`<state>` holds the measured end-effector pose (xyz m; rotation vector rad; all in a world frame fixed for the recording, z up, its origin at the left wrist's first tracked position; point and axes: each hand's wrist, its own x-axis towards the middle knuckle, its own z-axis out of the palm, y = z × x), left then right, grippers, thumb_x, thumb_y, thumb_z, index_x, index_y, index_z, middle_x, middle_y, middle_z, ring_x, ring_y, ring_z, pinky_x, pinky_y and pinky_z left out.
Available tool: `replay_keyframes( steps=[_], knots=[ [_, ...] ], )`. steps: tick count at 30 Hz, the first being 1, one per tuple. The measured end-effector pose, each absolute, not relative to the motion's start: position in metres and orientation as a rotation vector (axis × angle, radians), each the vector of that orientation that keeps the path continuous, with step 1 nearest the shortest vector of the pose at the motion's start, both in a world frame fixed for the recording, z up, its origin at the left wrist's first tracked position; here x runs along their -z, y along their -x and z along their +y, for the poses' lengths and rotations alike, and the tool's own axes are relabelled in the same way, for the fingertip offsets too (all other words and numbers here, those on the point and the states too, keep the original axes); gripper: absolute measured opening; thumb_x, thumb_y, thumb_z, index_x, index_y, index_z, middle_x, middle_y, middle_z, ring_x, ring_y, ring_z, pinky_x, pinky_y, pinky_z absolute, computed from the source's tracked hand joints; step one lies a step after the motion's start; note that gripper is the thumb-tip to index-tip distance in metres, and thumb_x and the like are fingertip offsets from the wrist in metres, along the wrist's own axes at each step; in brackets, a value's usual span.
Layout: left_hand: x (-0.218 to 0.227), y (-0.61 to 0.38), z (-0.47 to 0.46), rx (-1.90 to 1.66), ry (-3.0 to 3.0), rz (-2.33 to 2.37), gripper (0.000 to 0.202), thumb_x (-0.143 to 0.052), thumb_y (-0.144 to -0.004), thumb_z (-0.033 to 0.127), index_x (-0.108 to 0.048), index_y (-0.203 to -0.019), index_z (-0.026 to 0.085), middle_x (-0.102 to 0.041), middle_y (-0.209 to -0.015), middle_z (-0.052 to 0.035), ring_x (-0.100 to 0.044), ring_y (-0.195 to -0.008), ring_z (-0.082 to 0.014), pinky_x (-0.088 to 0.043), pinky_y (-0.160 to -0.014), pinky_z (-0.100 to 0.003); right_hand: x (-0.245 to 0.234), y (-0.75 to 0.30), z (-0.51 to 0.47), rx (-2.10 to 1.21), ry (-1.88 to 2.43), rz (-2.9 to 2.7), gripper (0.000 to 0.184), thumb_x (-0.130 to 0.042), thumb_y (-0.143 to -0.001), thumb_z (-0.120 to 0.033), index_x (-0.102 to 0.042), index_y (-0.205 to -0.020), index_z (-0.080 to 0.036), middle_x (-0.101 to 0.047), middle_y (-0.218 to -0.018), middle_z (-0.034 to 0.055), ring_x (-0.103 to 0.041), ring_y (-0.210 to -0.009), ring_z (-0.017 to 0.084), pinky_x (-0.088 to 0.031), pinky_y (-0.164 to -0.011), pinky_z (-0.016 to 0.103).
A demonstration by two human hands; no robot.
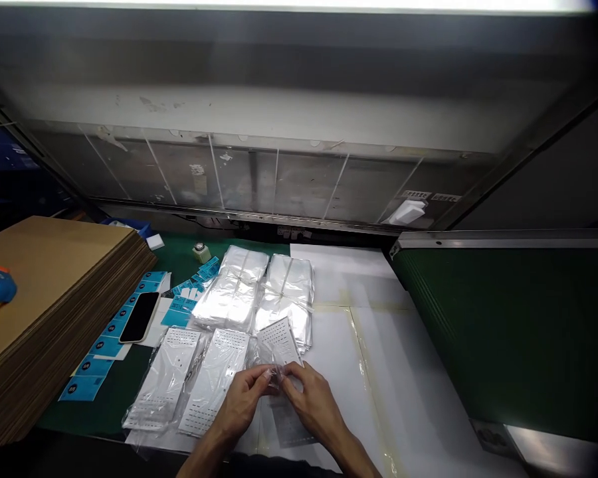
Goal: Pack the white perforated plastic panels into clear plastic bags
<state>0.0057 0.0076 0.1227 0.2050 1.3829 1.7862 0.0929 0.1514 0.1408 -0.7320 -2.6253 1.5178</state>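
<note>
My left hand (246,397) and my right hand (315,400) meet at the front middle of the table, fingertips pinched together on a clear plastic bag (290,425). Just beyond the fingers, a white piece with rows of dark dashes (279,337) lies tilted; whether it is inside the bag I cannot tell. To the left are two similar white dashed pieces in clear plastic, one nearer (222,372) and one farther left (167,372). Behind them rest two tied bundles of clear bags, the left bundle (232,292) and the right bundle (286,285).
Stacked brown cardboard sheets (64,265) rise at the left, beside blue label strips (92,368) and a phone (140,317). A small bottle (201,251) stands at the back. On the right is a green conveyor belt (518,332). White sheeting (403,372) covers the tabletop.
</note>
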Motion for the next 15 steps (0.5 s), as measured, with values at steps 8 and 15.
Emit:
replay_keyframes(
  steps=[8,15],
  knots=[
    [-0.113,-0.019,0.006,-1.811,-0.109,1.453,0.016,-0.054,-0.076,0.036,-0.055,-0.079,0.02,-0.065,-0.084,-0.0055,-0.063,-0.083,-0.0216,-0.052,-0.078,-0.038,-0.139,-0.103,0.167,-1.47,1.003,-2.492,0.031,-0.038,-0.089,-0.041,-0.061,-0.08,-0.024,-0.063,-0.077,0.0017,-0.058,-0.074,0.02,-0.042,-0.068,0.031],
    [-0.114,-0.008,0.023,-1.578,-0.31,1.863,0.026,-0.061,-0.078,0.042,-0.057,-0.093,0.022,-0.043,-0.049,0.0095,-0.042,-0.044,-0.0095,-0.035,-0.049,-0.022,-0.176,-0.123,0.2,-1.616,1.157,-2.296,0.033,-0.05,-0.081,-0.053,-0.064,-0.083,-0.023,-0.067,-0.094,0.0041,-0.061,-0.089,0.026,-0.047,-0.073,0.031]
  ],
)
